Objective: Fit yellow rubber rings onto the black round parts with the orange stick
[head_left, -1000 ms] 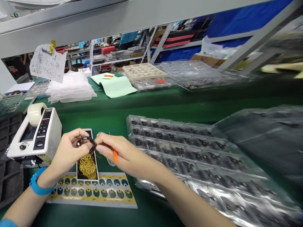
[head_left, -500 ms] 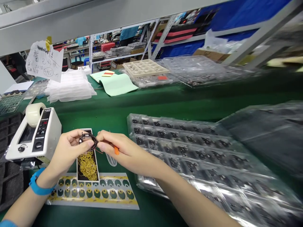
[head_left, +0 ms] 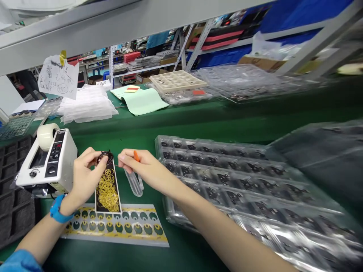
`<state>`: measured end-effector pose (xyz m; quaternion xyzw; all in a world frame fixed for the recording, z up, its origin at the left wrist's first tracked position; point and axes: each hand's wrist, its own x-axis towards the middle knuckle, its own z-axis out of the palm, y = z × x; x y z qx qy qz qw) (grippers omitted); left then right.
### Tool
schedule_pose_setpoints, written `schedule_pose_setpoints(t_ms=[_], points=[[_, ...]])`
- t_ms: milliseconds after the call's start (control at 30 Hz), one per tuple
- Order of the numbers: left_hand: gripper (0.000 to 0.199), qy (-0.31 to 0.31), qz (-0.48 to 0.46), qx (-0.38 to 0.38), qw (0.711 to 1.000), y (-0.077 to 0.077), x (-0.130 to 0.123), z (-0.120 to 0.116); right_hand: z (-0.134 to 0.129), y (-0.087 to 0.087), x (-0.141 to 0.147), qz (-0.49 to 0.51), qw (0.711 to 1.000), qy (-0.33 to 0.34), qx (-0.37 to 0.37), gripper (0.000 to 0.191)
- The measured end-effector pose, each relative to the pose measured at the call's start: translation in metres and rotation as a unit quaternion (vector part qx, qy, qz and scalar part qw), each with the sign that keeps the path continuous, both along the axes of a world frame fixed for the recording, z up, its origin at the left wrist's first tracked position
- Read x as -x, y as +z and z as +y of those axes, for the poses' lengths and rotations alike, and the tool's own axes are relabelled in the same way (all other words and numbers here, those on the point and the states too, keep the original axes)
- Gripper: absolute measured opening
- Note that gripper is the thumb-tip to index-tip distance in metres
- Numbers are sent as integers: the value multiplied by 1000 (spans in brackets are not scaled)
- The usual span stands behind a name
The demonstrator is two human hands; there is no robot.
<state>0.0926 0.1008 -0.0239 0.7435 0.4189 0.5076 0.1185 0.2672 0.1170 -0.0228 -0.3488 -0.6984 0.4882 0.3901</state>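
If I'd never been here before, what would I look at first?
Probably the big clear tray with small dark parts, filling much of the right side. The bright yellow rings might catch your eye too, in a narrow box beside the left hand. Farther left stands a white tape machine.

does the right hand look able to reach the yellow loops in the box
Likely yes: the right hand is just beside the box, and the yellow loops lie uncovered toward its near end; the left hand is by the far end.
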Motion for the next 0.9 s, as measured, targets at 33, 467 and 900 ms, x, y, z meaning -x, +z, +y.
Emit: schedule_pose_setpoints(t_ms=[33,467,900], points=[[15,10,18,-41,999,-4,1,1,-1,0,1,6,1000,-8,13,35],[31,35,193,-157,968,-19,11,-33,-28,7,17,89,981,76,152,51],[53,144,-486,333,795,-50,103,-104,-15,0,1,-24,996,-63,59,55]])
